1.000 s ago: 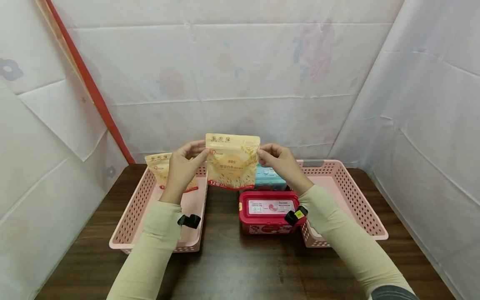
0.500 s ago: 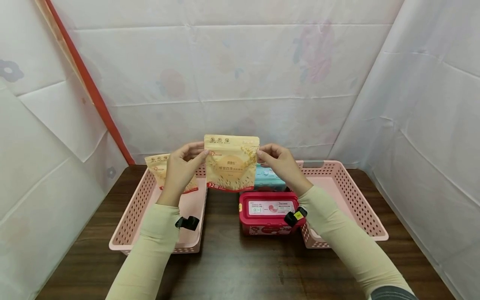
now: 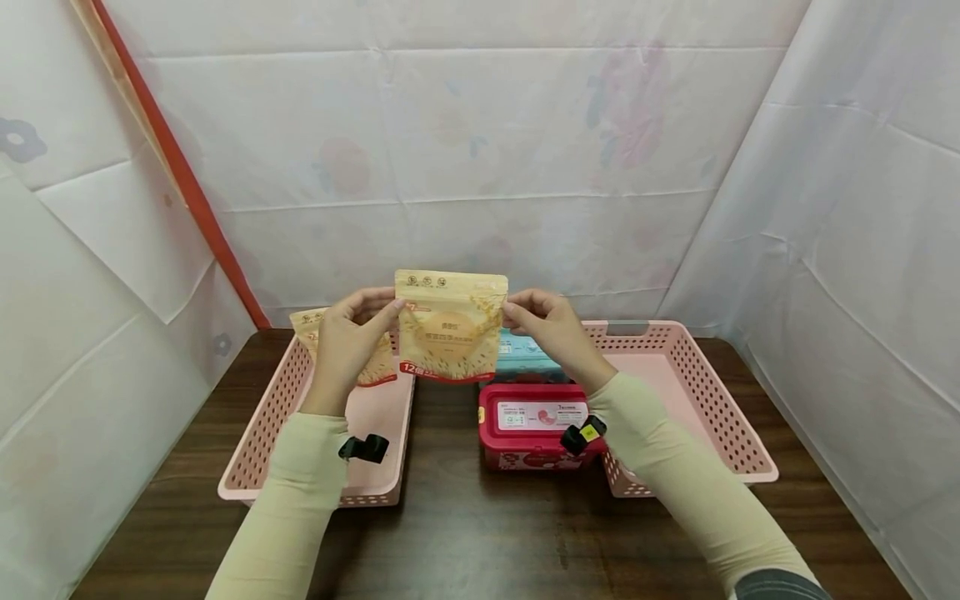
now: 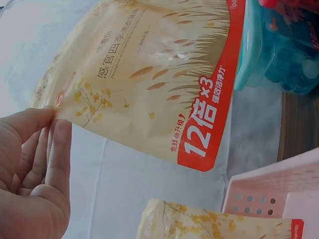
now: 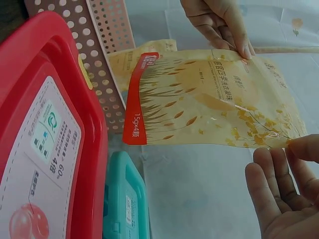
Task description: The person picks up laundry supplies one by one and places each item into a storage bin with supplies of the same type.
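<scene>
A pale yellow laundry-pod pouch (image 3: 450,329) with a red lower band is held upright in the air between both hands. My left hand (image 3: 351,342) pinches its left edge near the top, thumb in front. On the opposite edge, my right hand (image 3: 551,329) pinches it between thumb and fingers, as the right wrist view also shows. Behind the left hand, a second pouch of the same look (image 3: 378,367) leans in the left pink basket (image 3: 251,442). The held pouch hangs above the gap between that basket and the red box (image 3: 542,417).
Behind the red box stands a teal box (image 3: 528,358), partly hidden by the right hand. A right pink basket (image 3: 720,417) sits beside them on the dark wooden table (image 3: 480,542). White patterned sheeting (image 3: 480,158) encloses the back and sides.
Both hands have shifted slightly left, carrying the held pouch with them. Their pinch on its edges stays the same; baskets and boxes have not moved.
</scene>
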`<action>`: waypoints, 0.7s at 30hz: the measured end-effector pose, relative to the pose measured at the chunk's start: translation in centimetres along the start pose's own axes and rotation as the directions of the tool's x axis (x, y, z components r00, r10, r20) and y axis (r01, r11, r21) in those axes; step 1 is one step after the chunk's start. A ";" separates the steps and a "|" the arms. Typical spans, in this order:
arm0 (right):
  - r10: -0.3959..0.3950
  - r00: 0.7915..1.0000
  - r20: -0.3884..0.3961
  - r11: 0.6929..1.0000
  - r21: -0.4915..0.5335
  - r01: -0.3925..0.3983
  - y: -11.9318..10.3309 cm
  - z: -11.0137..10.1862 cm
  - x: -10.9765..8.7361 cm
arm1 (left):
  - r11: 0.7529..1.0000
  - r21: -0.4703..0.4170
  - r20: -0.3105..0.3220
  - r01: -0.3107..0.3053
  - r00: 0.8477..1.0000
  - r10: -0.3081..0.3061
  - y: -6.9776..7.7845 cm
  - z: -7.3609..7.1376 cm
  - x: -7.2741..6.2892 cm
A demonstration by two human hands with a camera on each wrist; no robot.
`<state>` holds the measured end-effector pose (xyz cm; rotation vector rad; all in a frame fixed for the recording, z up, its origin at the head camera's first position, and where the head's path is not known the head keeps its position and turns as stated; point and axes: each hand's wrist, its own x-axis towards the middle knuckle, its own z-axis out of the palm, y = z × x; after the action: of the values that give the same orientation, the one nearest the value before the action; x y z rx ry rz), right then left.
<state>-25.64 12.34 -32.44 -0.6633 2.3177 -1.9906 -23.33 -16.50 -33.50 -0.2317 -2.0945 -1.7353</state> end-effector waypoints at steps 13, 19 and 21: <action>-0.004 1.000 0.026 1.000 0.018 0.004 0.2 1.5 0.3 | 1.000 0.017 -0.016 0.024 1.000 -0.024 0.2 -1.6 -0.2; -0.007 0.998 0.060 0.999 0.035 0.005 0.2 2.5 0.5 | 0.999 0.033 -0.032 0.014 0.999 -0.013 0.1 -2.7 -0.5; 0.002 0.998 0.070 0.999 0.045 -0.006 0.2 2.8 0.6 | 1.000 0.022 -0.033 0.013 0.999 -0.012 0.0 -3.0 -0.6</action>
<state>-25.42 9.53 -33.06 -0.7129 2.2262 -1.9782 -22.19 -19.32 -33.29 -0.1826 -2.0946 -1.7100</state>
